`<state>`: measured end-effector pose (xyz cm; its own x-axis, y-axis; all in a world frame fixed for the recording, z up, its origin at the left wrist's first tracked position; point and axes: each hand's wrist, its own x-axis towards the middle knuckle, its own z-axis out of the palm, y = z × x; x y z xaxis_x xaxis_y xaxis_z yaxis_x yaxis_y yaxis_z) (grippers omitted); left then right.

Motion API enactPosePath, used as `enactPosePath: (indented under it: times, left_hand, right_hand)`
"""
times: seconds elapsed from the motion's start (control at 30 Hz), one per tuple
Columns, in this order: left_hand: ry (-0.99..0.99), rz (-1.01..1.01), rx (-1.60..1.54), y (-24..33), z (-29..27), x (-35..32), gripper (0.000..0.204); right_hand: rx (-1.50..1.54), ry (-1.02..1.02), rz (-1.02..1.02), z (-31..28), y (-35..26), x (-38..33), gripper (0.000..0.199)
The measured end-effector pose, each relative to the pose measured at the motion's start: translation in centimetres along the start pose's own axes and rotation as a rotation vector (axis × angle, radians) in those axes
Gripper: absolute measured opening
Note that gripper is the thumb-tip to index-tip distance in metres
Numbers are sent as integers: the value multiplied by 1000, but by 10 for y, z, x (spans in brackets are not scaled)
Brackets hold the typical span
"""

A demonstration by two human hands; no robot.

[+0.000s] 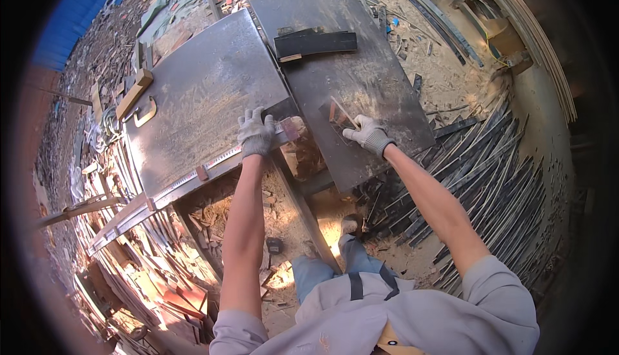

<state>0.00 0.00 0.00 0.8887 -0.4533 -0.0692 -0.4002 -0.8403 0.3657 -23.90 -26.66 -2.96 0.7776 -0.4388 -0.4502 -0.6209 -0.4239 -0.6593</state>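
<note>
My left hand point(255, 131), in a pale knitted glove, lies with its fingers spread near the front edge of the left dark panel point(193, 91). Beside its fingertips a short dark board piece point(282, 108) reaches to the gap between the panels. Under the wrist runs a metal rail with a measuring scale point(222, 157). My right hand point(369, 134), gloved too, is closed over the right dark panel point(387, 84). It pinches a thin pale wooden strip point(343, 111). A small dark and reddish offcut point(335, 118) lies just left of those fingers.
A curved stack of dark boards point(314, 44) rests farther back on the right panel. A wooden block point(135, 93) and a yellowish clamp point(146, 111) sit at the left edge. Long dark strips point(477, 168) are heaped at right; scraps and sawdust cover the ground.
</note>
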Motion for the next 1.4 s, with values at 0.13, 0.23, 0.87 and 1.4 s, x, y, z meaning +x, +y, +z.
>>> enactPosePath:
  times: [0.13, 0.23, 0.87, 1.4]
  left_hand:
    - [-69, 23, -130, -29, 7, -34, 46]
    - [-107, 102, -170, -31, -7, -55, 32]
    - [-23, 173, -162, 51, -6, -353, 60]
    - [-16, 69, -51, -17, 21, -343, 42]
  right_hand:
    - [869, 30, 308, 48, 3, -106, 24]
    - [1087, 70, 260, 69, 2, -149, 20]
    - [1052, 1385, 310, -289, 355, -662, 77]
    - [-880, 168, -236, -114, -108, 120, 99]
